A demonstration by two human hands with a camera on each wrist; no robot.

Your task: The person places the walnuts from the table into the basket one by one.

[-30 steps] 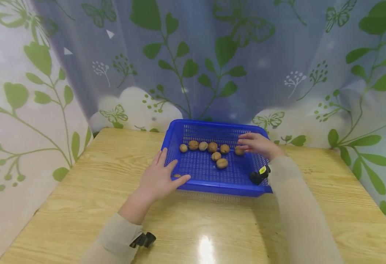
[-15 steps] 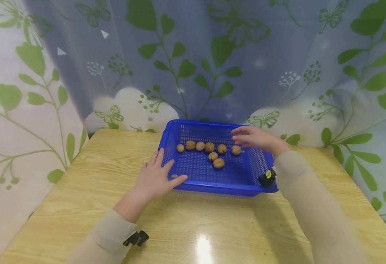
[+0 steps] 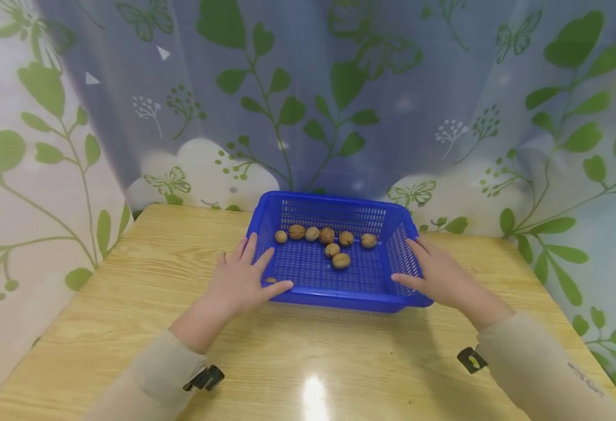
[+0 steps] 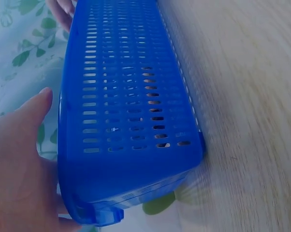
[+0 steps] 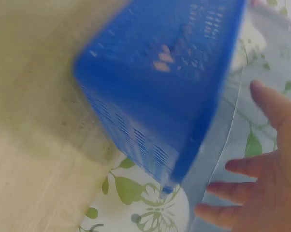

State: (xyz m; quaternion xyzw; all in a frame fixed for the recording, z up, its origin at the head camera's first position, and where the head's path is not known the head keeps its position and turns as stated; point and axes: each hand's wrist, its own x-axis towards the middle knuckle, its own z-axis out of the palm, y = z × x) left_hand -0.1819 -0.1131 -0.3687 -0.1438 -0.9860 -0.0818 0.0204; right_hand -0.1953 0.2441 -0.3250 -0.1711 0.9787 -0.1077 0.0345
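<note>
A blue plastic basket with slotted walls stands on the wooden table. Several walnuts lie on its floor, mostly in a row along the back, with one walnut nearer the middle. Another walnut shows at the front left corner, partly covered by my left thumb. My left hand rests at the basket's left rim, fingers spread and straight. On the other side my right hand hovers at the right rim with its fingers apart. The right wrist view shows these fingers beside the basket wall, holding nothing.
The wooden table extends to both sides and in front of the basket. Close behind it hangs a curtain printed with leaves and butterflies. Black wrist cameras sit on both sleeves.
My right hand has left the walnut at the basket's back right and moved out to the right rim. That walnut lies uncovered. My left hand keeps its place at the left rim.
</note>
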